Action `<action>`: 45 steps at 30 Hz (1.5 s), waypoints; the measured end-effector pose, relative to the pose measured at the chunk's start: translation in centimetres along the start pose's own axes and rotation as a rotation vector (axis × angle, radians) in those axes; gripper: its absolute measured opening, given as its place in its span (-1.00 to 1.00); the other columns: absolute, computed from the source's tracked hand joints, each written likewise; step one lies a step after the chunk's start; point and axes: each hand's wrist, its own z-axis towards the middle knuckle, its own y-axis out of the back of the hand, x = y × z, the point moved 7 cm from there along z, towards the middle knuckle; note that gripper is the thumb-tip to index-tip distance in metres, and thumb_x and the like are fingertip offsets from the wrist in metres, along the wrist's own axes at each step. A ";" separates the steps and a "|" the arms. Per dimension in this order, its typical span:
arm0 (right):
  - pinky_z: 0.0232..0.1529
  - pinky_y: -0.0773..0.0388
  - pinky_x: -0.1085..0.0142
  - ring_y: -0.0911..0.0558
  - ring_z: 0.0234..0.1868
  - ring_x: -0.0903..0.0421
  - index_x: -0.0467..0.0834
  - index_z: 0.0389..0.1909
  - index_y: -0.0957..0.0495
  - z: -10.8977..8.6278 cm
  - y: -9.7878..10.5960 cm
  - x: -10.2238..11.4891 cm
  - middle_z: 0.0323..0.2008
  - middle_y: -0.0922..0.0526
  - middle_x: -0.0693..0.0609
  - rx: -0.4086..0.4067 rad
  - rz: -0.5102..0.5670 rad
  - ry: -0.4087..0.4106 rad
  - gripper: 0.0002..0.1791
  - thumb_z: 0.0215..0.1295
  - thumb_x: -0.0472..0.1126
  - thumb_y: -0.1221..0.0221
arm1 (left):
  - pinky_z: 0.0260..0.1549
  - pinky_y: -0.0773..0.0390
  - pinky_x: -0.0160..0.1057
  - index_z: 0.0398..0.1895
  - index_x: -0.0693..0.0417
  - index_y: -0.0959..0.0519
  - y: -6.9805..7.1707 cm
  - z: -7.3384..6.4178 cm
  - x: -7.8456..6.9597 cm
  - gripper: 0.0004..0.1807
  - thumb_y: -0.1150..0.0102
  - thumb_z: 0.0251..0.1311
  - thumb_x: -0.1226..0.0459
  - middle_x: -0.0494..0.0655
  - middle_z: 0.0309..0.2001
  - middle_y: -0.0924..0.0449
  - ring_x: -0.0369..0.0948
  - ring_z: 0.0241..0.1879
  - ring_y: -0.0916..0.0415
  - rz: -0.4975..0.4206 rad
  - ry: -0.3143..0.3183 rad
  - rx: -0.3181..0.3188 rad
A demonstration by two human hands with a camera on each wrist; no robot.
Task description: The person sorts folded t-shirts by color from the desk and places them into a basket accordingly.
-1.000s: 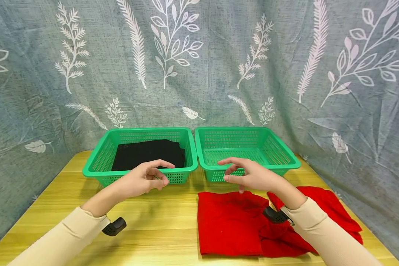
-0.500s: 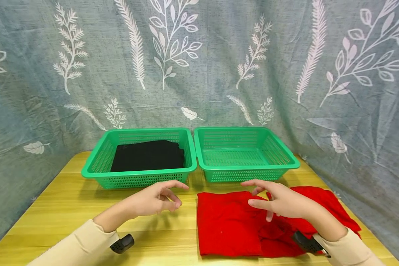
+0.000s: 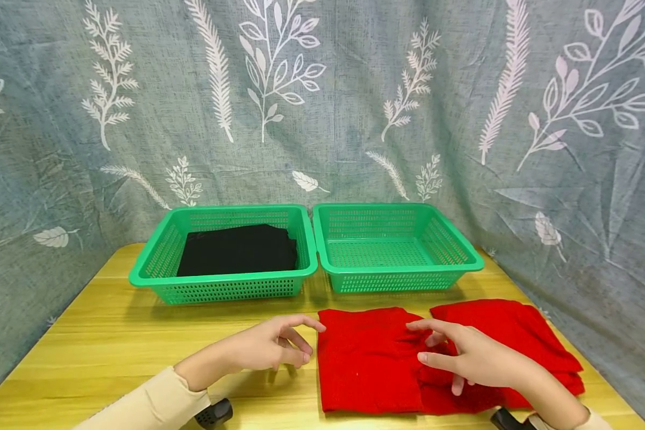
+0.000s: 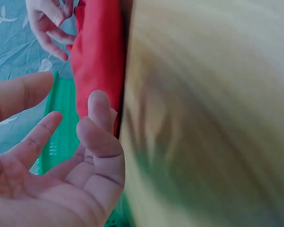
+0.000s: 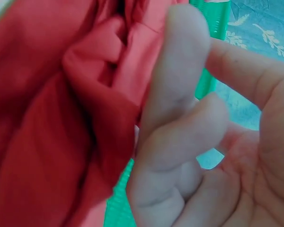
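A red piece of cloth point(image 3: 368, 370) lies on the table, flat and folded at its left part and bunched toward the right. By its left edge, my left hand point(image 3: 263, 346) hovers with loosely bent fingers and nothing between them. Over the bunched middle is my right hand point(image 3: 473, 355), also holding nothing, thumb and fingers apart. In the right wrist view the rumpled red cloth point(image 5: 61, 118) fills the left side, close to the fingers; whether they touch it I cannot tell. The left wrist view shows the cloth's edge point(image 4: 99, 52) beyond my fingers.
Two green plastic baskets stand side by side at the back. Folded black cloth point(image 3: 239, 249) lies in the left basket point(image 3: 226, 289); the right basket point(image 3: 403, 282) shows its bare bottom. A patterned grey-green curtain point(image 3: 322, 119) hangs behind the wooden table point(image 3: 118, 340).
Both hands have come down from in front of the baskets toward the red cloth. My left hand has shifted right to its left edge, my right hand rightward over its middle.
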 end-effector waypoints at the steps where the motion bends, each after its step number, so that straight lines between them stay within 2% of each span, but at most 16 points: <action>1: -0.46 -0.72 0.15 -0.71 -0.64 -0.09 -0.09 0.60 -0.34 0.1 -0.2 0.1 0.25 -0.56 -0.36 0.004 0.002 0.003 -0.30 0.55 -0.03 -0.30 | -0.47 -0.44 -0.31 0.45 -0.01 -0.49 -0.2 0.2 0.1 -0.46 -0.28 0.43 0.35 0.19 0.11 -0.68 -0.07 -0.08 -0.69 -0.005 0.004 0.004; 7: -0.43 -0.72 0.18 -0.67 -0.69 -0.06 -0.06 0.55 -0.40 0.6 -1.1 0.5 0.24 -0.58 -0.34 0.008 -0.022 0.009 -0.35 0.55 0.00 -0.29 | -0.52 -0.45 -0.34 0.43 0.02 -0.50 -1.1 0.8 0.6 -0.49 -0.26 0.45 0.36 0.10 0.05 -0.70 -0.16 -0.21 -0.67 -0.007 -0.004 0.006; 13: -0.40 -0.71 0.20 -0.65 -0.69 -0.06 -0.04 0.55 -0.40 0.9 -1.7 0.9 0.23 -0.58 -0.31 0.015 -0.011 0.007 -0.35 0.54 0.01 -0.31 | -0.52 -0.46 -0.34 0.39 0.00 -0.53 -1.0 0.6 0.9 -0.51 -0.28 0.43 0.37 0.05 -0.02 -0.70 -0.16 -0.23 -0.65 -0.017 0.012 -0.013; 24: -0.46 -0.72 0.12 -0.65 -0.69 -0.09 0.01 0.56 -0.39 2.3 -3.6 2.3 0.31 -0.52 -0.33 0.071 0.043 0.040 -0.36 0.56 0.02 -0.29 | -0.50 -0.46 -0.32 0.39 -0.01 -0.54 0.2 -1.7 2.0 -0.51 -0.26 0.42 0.37 0.04 -0.08 -0.74 -0.11 -0.20 -0.64 -0.042 0.041 -0.037; 28: -0.49 -0.71 0.11 -0.70 -0.64 -0.11 0.06 0.58 -0.36 2.4 -3.8 2.7 0.35 -0.49 -0.34 0.072 0.060 0.026 -0.33 0.55 0.03 -0.30 | -0.51 -0.44 -0.33 0.39 0.02 -0.52 0.6 -2.5 2.2 -0.51 -0.21 0.43 0.42 0.06 -0.11 -0.73 -0.11 -0.23 -0.66 -0.049 0.046 -0.048; 31: -0.50 -0.69 0.11 -0.72 -0.60 -0.14 0.05 0.60 -0.33 2.0 -3.0 2.7 0.37 -0.49 -0.37 0.056 0.069 0.007 -0.30 0.54 0.02 -0.30 | -0.51 -0.43 -0.35 0.40 0.05 -0.51 0.7 -2.7 2.2 -0.52 -0.18 0.44 0.43 0.09 -0.10 -0.72 -0.12 -0.24 -0.67 -0.049 0.041 -0.046; 34: -0.50 -0.68 0.12 -0.72 -0.59 -0.15 0.00 0.62 -0.30 1.1 -1.4 2.5 0.42 -0.46 -0.44 0.016 0.063 -0.007 -0.29 0.55 0.01 -0.29 | -0.50 -0.42 -0.36 0.41 0.06 -0.51 0.6 -2.7 2.1 -0.51 -0.18 0.44 0.44 0.10 -0.09 -0.73 -0.12 -0.24 -0.67 -0.052 0.037 -0.041; 39: -0.54 -0.66 0.14 -0.59 -0.70 -0.07 -0.07 0.64 -0.27 -1.1 1.2 1.2 0.41 -0.45 -0.50 -0.057 0.018 -0.048 -0.26 0.55 -0.03 -0.29 | -0.53 -0.42 -0.35 0.43 0.03 -0.52 0.5 -2.7 2.0 -0.48 -0.18 0.43 0.43 0.09 -0.13 -0.72 -0.13 -0.25 -0.65 -0.074 0.039 -0.031; 42: -0.55 -0.64 0.17 -0.47 -0.75 0.06 -0.13 0.65 -0.22 -2.2 1.3 -0.2 0.24 -0.58 -0.39 -0.027 0.010 -0.082 -0.24 0.58 -0.03 -0.26 | -0.53 -0.44 -0.33 0.45 0.02 -0.51 0.5 -2.6 2.1 -0.47 -0.20 0.43 0.42 0.06 -0.15 -0.72 -0.13 -0.26 -0.63 -0.098 0.048 -0.026; 45: -0.55 -0.61 0.22 -0.42 -0.74 0.15 -0.15 0.68 -0.15 -2.5 0.5 -1.3 -0.02 -0.66 -0.22 0.054 0.066 -0.099 -0.24 0.63 -0.04 -0.20 | -0.50 -0.45 -0.32 0.45 0.00 -0.51 0.6 -2.5 2.3 -0.47 -0.21 0.44 0.39 0.03 -0.18 -0.72 -0.13 -0.26 -0.64 -0.114 0.066 -0.033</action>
